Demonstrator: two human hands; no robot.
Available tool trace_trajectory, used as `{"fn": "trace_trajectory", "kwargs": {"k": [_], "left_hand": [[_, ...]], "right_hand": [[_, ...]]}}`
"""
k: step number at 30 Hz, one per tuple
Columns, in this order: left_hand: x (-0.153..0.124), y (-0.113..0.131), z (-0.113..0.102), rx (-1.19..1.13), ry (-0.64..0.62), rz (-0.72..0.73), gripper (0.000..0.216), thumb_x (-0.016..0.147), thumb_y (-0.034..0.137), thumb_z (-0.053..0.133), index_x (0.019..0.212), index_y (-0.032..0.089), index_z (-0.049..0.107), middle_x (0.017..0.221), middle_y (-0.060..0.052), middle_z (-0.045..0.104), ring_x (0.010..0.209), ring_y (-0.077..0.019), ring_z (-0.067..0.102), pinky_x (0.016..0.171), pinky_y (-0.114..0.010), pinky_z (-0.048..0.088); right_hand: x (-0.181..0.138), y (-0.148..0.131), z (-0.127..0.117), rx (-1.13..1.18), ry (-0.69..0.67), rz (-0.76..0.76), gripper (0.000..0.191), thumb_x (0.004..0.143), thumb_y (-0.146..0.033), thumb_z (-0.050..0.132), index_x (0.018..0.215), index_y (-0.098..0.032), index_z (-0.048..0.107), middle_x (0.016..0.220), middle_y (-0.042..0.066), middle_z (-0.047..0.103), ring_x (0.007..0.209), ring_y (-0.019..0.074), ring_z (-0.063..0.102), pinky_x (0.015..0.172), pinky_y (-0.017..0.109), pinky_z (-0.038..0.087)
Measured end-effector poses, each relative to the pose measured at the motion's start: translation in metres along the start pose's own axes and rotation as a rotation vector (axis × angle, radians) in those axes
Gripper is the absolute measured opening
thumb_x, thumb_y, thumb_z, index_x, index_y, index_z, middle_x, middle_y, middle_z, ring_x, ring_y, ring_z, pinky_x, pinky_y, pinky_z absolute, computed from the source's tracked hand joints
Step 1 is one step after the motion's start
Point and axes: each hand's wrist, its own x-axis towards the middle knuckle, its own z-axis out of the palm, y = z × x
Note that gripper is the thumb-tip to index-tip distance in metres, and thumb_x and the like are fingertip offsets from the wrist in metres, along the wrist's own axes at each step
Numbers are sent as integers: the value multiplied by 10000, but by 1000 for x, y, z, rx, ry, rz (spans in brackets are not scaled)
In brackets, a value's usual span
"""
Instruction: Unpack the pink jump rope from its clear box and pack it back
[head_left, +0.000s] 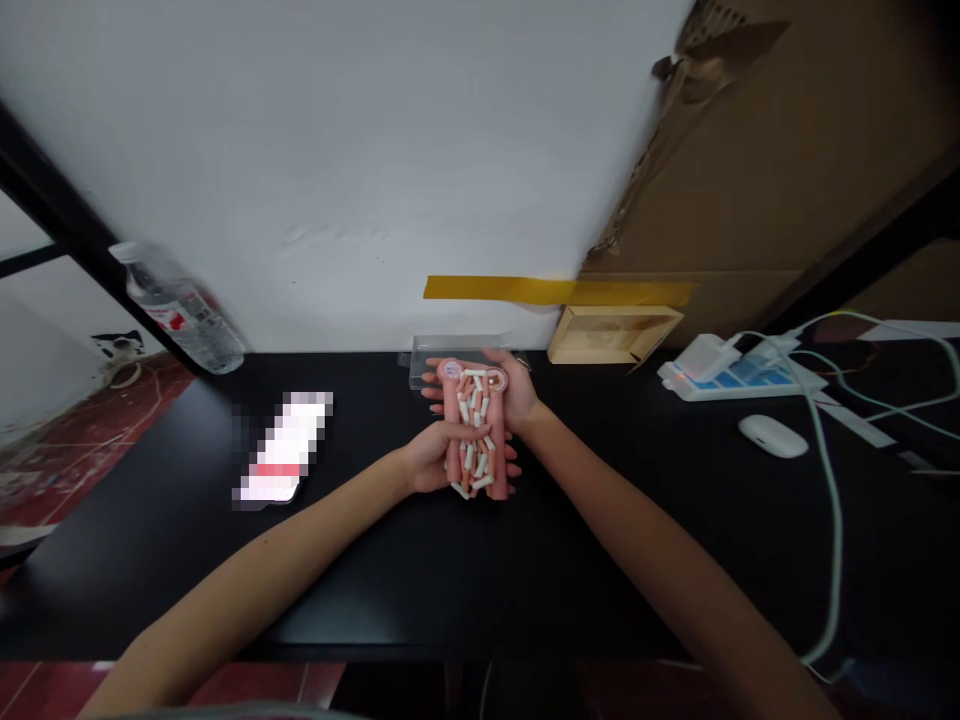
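Note:
Both my hands hold a pink tray-like piece (474, 430) above the black table (390, 560). Several small white and pink capsule-shaped bits lie on it. My left hand (431, 458) grips its near end, fingers wrapped round the lower part. My right hand (504, 392) cups the far end from the right, fingers curled behind it. A clear plastic box (442, 352) sits on the table just behind the pink piece, against the wall.
A blurred-out phone (281, 450) lies left of my hands. A water bottle (180, 308) leans at the far left. A small cardboard box (613, 334), a power strip (731, 375) with white cables and a white mouse (772, 435) are at the right.

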Motion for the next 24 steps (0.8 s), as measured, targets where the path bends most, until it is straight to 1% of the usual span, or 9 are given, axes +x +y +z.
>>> {"fn": "trace_trajectory", "kwargs": {"k": [2, 4, 7, 10, 12, 15, 18, 21, 24], "left_hand": [[-1, 3, 0, -2, 17, 33, 202, 888, 201, 639, 1022, 59, 686, 1007, -172, 732, 972, -310, 720, 999, -545, 462], [-3, 7, 1, 1, 27, 74, 191, 884, 192, 640, 1022, 67, 684, 1015, -170, 734, 976, -311, 719, 1011, -566, 452], [-5, 13, 0, 41, 34, 81, 189, 882, 185, 636, 1022, 69, 687, 1026, -174, 736, 990, -317, 717, 1001, -565, 462], [-6, 13, -1, 84, 31, 47, 208, 885, 196, 628, 1036, 69, 691, 1064, -186, 732, 1031, -325, 709, 992, -533, 477], [-5, 11, -1, 94, 13, 32, 227, 891, 205, 615, 1062, 76, 690, 1101, -189, 725, 1070, -328, 700, 1006, -517, 471], [-3, 6, -2, 116, -33, 49, 262, 882, 191, 616, 1106, 72, 683, 1154, -199, 712, 1148, -337, 669, 1055, -502, 434], [0, 4, -2, 149, -66, 81, 292, 852, 176, 633, 1117, 64, 682, 1190, -213, 701, 1224, -353, 623, 1078, -493, 415], [0, 5, -1, 173, -59, 80, 312, 834, 178, 633, 1120, 62, 683, 1210, -221, 693, 1262, -361, 593, 1080, -493, 413], [-2, 8, 2, 182, -24, 80, 337, 825, 192, 622, 1126, 51, 680, 1185, -227, 703, 1261, -358, 594, 1086, -490, 407]], "right_hand": [[2, 0, 0, -4, 10, 7, 711, 891, -642, 320, 1232, -91, 614, 1189, 215, 716, 1103, 360, 685, 841, 545, 601], [2, 1, -1, -35, -23, 16, 774, 892, -713, 301, 1232, -91, 611, 1187, 224, 713, 1108, 357, 684, 715, 459, 635], [0, 2, -4, -128, -84, 14, 595, 909, -590, 449, 1232, -117, 610, 1133, 186, 738, 1065, 312, 712, 575, 308, 613], [-2, 5, -5, -168, -59, -13, 438, 888, -422, 555, 1218, -140, 612, 1045, 136, 765, 1019, 269, 732, 728, 329, 623], [-3, 6, -4, -142, -16, -15, 419, 859, -379, 574, 1202, -142, 613, 988, 122, 772, 995, 268, 738, 851, 395, 609], [-4, 6, -1, -93, 12, 2, 452, 796, -335, 587, 1205, -144, 600, 955, 113, 774, 953, 283, 745, 892, 459, 597], [-4, 5, 2, -85, 9, 12, 488, 746, -315, 592, 1207, -155, 595, 993, 113, 772, 958, 301, 741, 866, 480, 604], [-5, 3, 6, -113, 15, -27, 496, 700, -310, 610, 1174, -161, 620, 1093, 121, 757, 1055, 308, 710, 930, 472, 577], [-7, 2, 9, -137, 12, -81, 521, 728, -424, 617, 1185, -176, 638, 1227, 124, 715, 1183, 316, 650, 1011, 461, 529]]}}
